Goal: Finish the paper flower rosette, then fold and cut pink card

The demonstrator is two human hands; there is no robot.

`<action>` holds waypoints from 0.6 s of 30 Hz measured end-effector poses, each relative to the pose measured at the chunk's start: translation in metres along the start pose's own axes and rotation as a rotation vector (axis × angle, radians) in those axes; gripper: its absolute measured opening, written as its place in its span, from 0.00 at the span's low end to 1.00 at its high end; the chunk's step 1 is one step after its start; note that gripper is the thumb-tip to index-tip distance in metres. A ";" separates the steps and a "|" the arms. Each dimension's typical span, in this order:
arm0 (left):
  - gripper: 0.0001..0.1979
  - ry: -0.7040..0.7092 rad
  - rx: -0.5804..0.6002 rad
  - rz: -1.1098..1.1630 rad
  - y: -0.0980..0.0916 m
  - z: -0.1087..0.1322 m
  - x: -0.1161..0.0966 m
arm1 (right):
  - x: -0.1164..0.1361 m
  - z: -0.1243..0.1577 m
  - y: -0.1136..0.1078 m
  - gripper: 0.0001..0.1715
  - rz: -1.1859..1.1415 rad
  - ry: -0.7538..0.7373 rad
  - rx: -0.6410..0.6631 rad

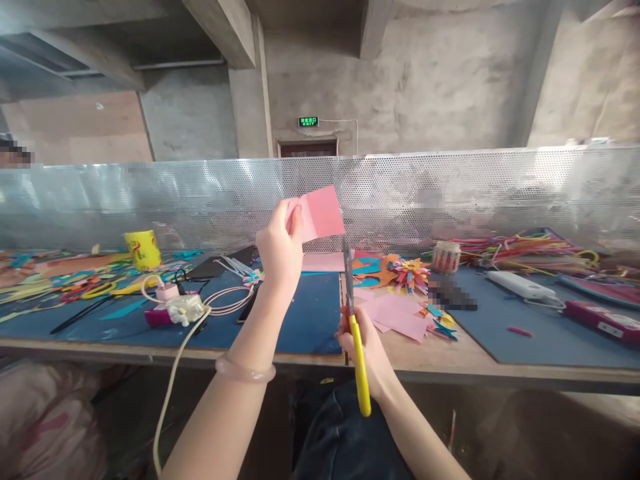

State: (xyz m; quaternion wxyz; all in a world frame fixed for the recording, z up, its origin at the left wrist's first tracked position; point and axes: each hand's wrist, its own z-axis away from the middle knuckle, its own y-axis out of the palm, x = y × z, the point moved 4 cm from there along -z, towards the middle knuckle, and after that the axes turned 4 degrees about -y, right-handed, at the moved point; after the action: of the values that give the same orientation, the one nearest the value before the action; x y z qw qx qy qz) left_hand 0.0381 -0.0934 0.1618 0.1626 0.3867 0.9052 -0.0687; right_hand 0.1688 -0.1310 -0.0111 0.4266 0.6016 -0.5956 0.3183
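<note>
Raised over the table, my left hand pinches a piece of pink paper by its left side, thumb in front. The paper has a paler strip near the thumb. My right hand is closed around a pair of scissors with yellow handles, one of which hangs down toward my lap. The blades point upward, their tips just below the paper's lower right corner. Whether the tips touch the paper I cannot tell. Several pink sheets lie on the table beside my right hand.
A power strip with plugs and its cable lie left. A yellow can stands among paper scraps. A colourful paper flower, a jar and bundled pipe cleaners are right. A perforated metal screen runs behind the table.
</note>
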 end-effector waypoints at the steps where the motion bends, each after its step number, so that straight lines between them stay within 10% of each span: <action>1: 0.09 0.008 0.000 0.008 0.001 -0.001 -0.002 | 0.002 0.001 0.001 0.19 0.012 0.000 0.009; 18: 0.09 0.108 0.228 -0.035 0.023 0.042 -0.020 | -0.008 -0.004 -0.007 0.19 -0.032 -0.040 0.002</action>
State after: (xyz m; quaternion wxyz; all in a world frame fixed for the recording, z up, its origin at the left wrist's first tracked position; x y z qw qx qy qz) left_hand 0.0779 -0.1021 0.1291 0.0675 0.3898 0.9055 -0.1532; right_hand 0.1756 -0.1242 -0.0177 0.4189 0.6178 -0.5941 0.2998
